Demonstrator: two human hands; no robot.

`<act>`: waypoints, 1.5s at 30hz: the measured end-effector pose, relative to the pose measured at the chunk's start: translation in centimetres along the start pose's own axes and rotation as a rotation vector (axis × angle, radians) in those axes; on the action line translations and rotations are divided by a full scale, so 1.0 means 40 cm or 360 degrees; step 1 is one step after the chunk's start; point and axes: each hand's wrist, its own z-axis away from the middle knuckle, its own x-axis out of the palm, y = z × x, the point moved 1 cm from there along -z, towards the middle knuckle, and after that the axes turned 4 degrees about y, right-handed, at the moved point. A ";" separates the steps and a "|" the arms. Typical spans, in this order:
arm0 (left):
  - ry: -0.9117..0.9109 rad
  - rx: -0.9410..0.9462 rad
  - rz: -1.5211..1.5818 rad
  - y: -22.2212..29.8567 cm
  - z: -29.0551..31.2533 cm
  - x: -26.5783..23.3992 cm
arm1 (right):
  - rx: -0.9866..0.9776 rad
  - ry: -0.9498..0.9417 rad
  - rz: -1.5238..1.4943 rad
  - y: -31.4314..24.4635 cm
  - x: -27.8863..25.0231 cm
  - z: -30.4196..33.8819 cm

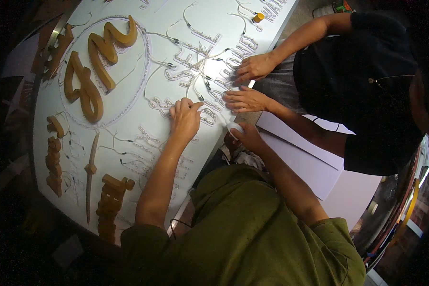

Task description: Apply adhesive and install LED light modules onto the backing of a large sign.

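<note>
In my right hand (250,138) is a white squeeze bottle (234,128), its thin tip pointing at the white board (128,112) near the edge. My left hand (185,121) rests over the board with fingers bent and pressed together. A small whitish bit shows at its fingertips, too small to name. Around both hands lie letter-shaped outlines of small clear light modules (208,116), joined by thin white wires with dark ends (202,98). Across from me, a person in black lays two hands on the board; one hand (247,100) is close to my bottle.
Gold-brown raised letters (91,90) stand inside a ring of light modules (148,71). More gold letters (112,205) and a long thin gold piece (91,167) lie at the near left. A yellow-capped container (258,17) sits at the far edge. White sheets (295,167) lean below the board.
</note>
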 end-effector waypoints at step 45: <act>-0.0103 -0.0093 -0.0015 -0.010 0.006 -0.010 | -0.0020 0.0052 0.0114 -0.021 0.005 -0.049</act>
